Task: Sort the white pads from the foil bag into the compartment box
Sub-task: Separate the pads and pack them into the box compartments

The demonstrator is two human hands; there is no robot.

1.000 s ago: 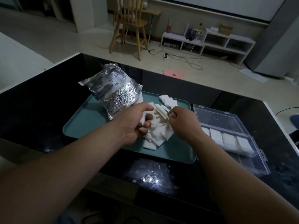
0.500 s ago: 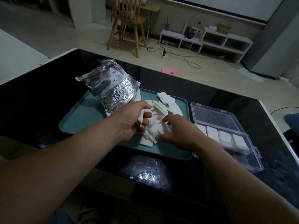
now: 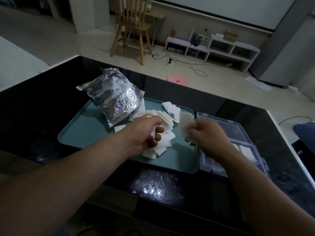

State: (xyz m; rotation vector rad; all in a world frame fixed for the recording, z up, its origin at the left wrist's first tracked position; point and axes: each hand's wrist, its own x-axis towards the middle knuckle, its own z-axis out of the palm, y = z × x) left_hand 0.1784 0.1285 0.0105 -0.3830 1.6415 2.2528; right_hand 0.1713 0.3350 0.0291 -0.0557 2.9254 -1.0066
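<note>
The foil bag lies slumped at the far left of the teal tray, its open end facing a loose pile of white pads. This likely keeps the stock corralled on the tray and within reach of both hands. The clear compartment box sits just beside the tray's right edge with its lid folded back, so a pad needs only a short carry. Some pads already fill its far compartments, while the near ones look unfilled. The left hand rests on the pile with its fingers curled around a small gathered stack, a white edge showing between thumb and fingers, probably holding stock ready to feed across. The right hand is raised over the tray's right rim and pinches one pad by its lower edge. The pad stands upright above the fingertips, clear of the pile and not yet over the box.
</note>
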